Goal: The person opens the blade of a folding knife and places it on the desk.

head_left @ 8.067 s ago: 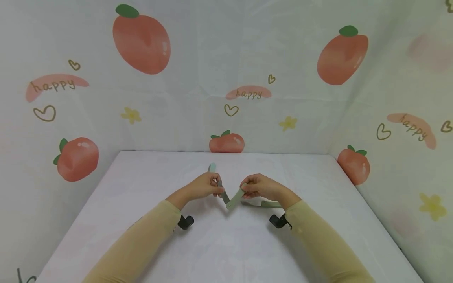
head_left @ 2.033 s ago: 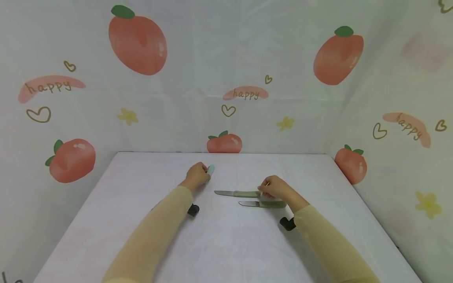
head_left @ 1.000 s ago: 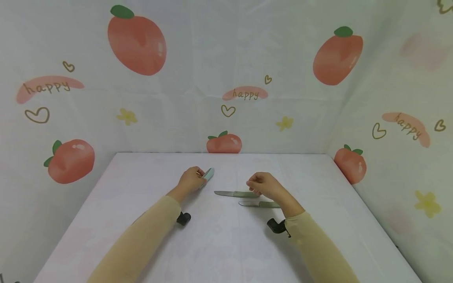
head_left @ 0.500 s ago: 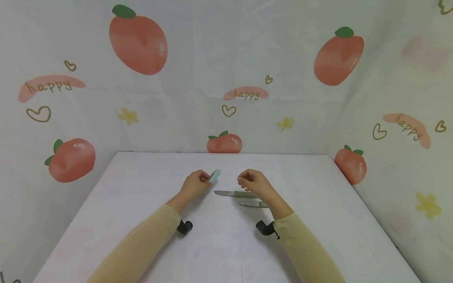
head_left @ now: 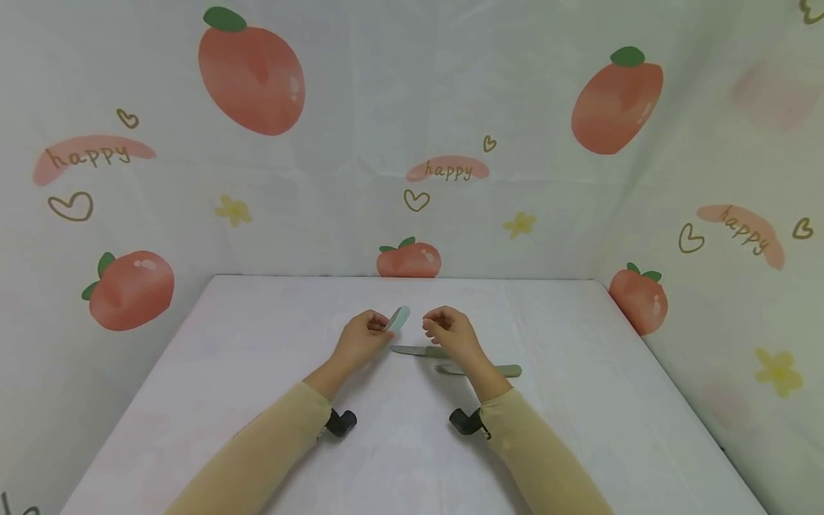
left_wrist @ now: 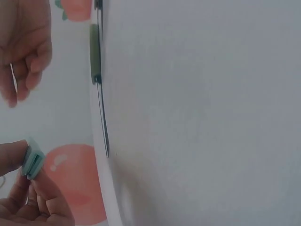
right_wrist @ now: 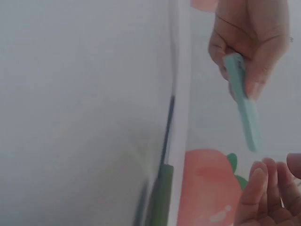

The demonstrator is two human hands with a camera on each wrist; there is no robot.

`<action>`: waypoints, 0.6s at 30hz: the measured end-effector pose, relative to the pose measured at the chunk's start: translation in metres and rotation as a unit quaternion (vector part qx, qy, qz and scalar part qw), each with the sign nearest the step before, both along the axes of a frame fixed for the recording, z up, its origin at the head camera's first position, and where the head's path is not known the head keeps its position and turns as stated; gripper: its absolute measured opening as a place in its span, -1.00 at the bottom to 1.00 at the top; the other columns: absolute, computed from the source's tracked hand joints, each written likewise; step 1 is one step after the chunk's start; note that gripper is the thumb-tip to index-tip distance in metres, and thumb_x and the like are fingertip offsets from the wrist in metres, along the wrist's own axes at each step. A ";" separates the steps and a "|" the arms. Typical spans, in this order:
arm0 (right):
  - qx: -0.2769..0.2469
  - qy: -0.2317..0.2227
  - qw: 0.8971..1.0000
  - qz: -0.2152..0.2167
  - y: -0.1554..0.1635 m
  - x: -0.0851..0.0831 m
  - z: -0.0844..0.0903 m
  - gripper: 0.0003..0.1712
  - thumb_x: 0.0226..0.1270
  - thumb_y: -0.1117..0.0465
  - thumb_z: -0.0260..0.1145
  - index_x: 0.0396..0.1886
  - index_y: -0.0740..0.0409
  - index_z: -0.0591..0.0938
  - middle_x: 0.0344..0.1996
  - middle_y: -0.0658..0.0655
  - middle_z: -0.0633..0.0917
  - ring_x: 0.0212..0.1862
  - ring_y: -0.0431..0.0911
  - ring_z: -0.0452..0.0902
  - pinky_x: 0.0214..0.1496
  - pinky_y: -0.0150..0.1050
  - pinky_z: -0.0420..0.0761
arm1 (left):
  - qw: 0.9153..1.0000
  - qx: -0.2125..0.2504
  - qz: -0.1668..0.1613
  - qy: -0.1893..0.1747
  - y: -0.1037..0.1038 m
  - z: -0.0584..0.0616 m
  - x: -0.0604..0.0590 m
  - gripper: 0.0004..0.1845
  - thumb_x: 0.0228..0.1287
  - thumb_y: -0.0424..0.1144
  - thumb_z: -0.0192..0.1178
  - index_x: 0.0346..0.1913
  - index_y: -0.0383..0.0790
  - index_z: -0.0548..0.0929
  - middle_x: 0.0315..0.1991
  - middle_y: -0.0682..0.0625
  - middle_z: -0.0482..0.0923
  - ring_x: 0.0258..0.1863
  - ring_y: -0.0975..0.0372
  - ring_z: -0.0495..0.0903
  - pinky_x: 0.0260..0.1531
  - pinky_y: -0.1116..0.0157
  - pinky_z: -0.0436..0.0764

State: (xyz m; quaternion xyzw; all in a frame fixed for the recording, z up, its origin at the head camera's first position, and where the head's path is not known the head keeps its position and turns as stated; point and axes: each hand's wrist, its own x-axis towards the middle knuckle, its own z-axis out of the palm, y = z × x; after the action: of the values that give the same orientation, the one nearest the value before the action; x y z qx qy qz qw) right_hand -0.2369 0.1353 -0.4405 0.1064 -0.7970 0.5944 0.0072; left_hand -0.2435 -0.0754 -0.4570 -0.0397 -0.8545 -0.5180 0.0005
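Note:
My left hand (head_left: 357, 340) pinches a folded pale teal pocketknife (head_left: 400, 319) between thumb and fingers, raised above the table. In the right wrist view the teal handle (right_wrist: 248, 113) slants down toward my right hand (right_wrist: 270, 193). That right hand (head_left: 455, 335) holds nothing; its fingers are loosely bent, a short gap from the knife's free end. Below the hands lie two unfolded green-handled pocketknives with blades pointing left. The farther knife (head_left: 412, 350) has its handle partly hidden by my right hand; the nearer knife (head_left: 511, 371) is partly covered by my right wrist.
A white-covered table (head_left: 257, 400) spreads under both arms. Behind and beside it hangs a white cloth (head_left: 360, 143) printed with red fruit, hearts and flowers. A black wrist camera (head_left: 341, 423) is on the left wrist and another camera (head_left: 465, 421) on the right.
Earlier both hands worked an unfolded green knife, which then lay on the table. My left hand has since picked up the teal knife and brought it rightward; my right hand has moved left toward it.

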 end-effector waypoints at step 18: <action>-0.046 -0.014 0.999 0.022 -0.021 0.007 0.001 -0.66 0.52 0.31 0.20 0.10 0.51 0.48 -0.25 0.40 0.70 -0.23 0.15 0.70 -0.13 0.01 0.69 | 0.998 0.059 -0.028 0.011 0.010 -0.002 0.019 -0.81 0.24 -0.34 0.40 -0.18 -0.30 0.61 -0.28 -0.06 0.71 -0.32 0.21 0.66 -0.38 0.33 0.59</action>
State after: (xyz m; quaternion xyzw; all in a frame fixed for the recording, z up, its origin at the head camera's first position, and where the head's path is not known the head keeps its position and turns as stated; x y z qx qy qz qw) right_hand -0.2301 0.1139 -0.4396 0.1149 -0.7662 0.6321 -0.0118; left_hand -0.2245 -0.0658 -0.4589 -0.0695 -0.8210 -0.5667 -0.0027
